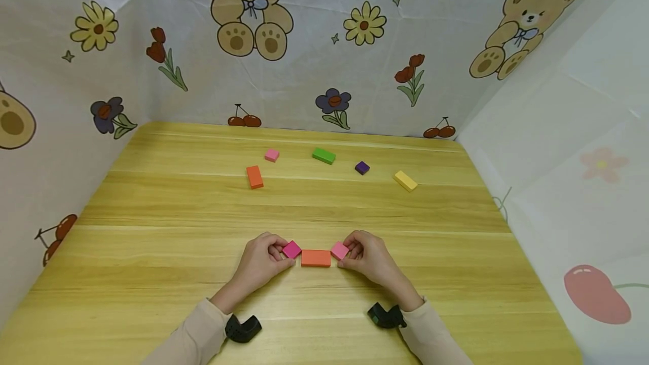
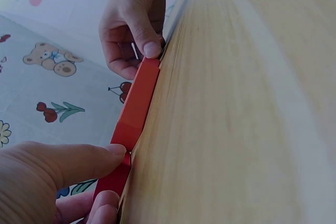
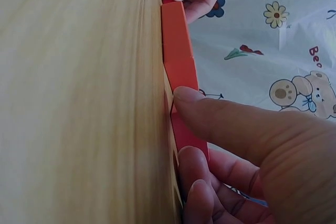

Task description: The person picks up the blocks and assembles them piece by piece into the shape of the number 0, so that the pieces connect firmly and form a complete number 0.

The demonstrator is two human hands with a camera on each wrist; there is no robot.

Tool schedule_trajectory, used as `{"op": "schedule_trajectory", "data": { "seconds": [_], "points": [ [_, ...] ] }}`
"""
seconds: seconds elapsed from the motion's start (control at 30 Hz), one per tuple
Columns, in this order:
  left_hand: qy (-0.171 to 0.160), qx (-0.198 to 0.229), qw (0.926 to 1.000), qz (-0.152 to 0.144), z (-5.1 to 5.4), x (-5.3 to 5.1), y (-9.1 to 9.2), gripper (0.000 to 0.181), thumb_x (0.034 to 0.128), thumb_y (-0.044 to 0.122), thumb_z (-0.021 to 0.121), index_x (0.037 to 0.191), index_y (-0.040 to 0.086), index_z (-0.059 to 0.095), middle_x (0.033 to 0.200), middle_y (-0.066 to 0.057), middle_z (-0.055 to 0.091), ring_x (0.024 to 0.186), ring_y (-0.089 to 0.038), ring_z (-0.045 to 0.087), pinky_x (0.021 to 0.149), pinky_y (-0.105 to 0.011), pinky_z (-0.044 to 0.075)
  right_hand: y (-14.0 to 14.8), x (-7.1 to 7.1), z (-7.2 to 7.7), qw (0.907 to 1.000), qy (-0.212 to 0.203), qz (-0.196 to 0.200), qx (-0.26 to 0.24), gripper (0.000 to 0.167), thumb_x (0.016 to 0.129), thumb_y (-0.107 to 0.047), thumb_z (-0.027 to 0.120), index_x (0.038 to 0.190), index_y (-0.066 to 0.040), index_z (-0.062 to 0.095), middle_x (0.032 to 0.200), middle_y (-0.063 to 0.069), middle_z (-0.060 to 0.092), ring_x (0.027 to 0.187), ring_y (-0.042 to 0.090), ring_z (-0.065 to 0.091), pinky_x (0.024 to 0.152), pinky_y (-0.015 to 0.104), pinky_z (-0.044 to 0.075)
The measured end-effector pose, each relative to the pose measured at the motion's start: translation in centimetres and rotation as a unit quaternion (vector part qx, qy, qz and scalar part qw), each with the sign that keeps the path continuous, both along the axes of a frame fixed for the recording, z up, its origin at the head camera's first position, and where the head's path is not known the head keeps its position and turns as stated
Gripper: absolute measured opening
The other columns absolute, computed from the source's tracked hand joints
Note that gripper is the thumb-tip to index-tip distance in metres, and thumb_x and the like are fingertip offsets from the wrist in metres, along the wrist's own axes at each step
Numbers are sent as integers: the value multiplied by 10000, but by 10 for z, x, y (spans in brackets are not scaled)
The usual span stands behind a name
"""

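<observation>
An orange rectangular block (image 1: 316,258) lies on the wooden table, its long side running left to right. At its left end my left hand (image 1: 259,263) pinches a magenta square block (image 1: 291,249), turned like a diamond with a corner at the orange block. On the other end, a pink square block (image 1: 339,250), likewise turned, is pinched by my right hand (image 1: 372,259). The left wrist view shows thumb and fingers on the magenta block (image 2: 114,178), beside the orange block (image 2: 135,103). In the right wrist view, the pink block (image 3: 188,132) looks red and is partly covered by fingers.
Farther back on the table (image 1: 192,213) lie a second orange block (image 1: 255,177), a small pink block (image 1: 271,155), a green block (image 1: 323,155), a purple block (image 1: 362,168) and a yellow block (image 1: 405,181). A printed cloth (image 1: 304,78) hangs behind.
</observation>
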State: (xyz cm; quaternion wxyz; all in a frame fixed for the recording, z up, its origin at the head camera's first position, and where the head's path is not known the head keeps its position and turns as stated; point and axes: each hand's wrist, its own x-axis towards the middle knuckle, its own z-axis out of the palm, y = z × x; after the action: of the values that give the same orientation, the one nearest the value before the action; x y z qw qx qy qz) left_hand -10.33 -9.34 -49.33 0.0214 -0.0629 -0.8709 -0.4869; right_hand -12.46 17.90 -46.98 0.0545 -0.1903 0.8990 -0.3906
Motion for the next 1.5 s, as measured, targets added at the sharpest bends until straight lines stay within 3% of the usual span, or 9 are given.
{"op": "schedule_trajectory", "data": {
  "seconds": [0.6, 1.07, 1.3, 1.5],
  "points": [
    [-77, -36, 10000, 32, 0, 0, 0, 289, 664, 109, 894, 897, 90, 724, 758, 45, 586, 608, -31, 536, 569, -193, 470, 4, -2, 0, 9996, -180, 202, -94, 361, 719, -118, 867, 994, -33, 648, 825, 46, 645, 685, 65, 586, 611, 207, 517],
    [97, -58, 9999, 28, -1, 0, 0, 283, 660, 103, 895, 886, 88, 725, 749, 41, 585, 597, -21, 525, 555, -196, 463, 20, -7, 8, 9955, -797, -32, -519, 472, 713, -44, 858, 1116, 4, 617, 1001, 114, 638, 831, 200, 621, 673, 223, 532],
    [53, 12, 10000, -37, -1, -1, 1, 284, 672, 115, 894, 900, 91, 727, 761, 46, 592, 606, -25, 534, 558, -196, 469, 55, -26, 25, 9942, -635, -508, -703, 564, 751, -58, 833, 1236, 42, 564, 1083, 211, 611, 899, 286, 618, 671, 223, 476],
    [-85, -3, 10000, 29, -1, 0, 0, 283, 665, 116, 898, 891, 107, 728, 751, 55, 583, 603, -36, 533, 552, -199, 459, 91, -60, 43, 9898, -314, -1150, -785, 600, 830, -94, 775, 1345, 18, 488, 1241, 253, 512, 997, 323, 568, 714, 201, 469]
  ]
}}
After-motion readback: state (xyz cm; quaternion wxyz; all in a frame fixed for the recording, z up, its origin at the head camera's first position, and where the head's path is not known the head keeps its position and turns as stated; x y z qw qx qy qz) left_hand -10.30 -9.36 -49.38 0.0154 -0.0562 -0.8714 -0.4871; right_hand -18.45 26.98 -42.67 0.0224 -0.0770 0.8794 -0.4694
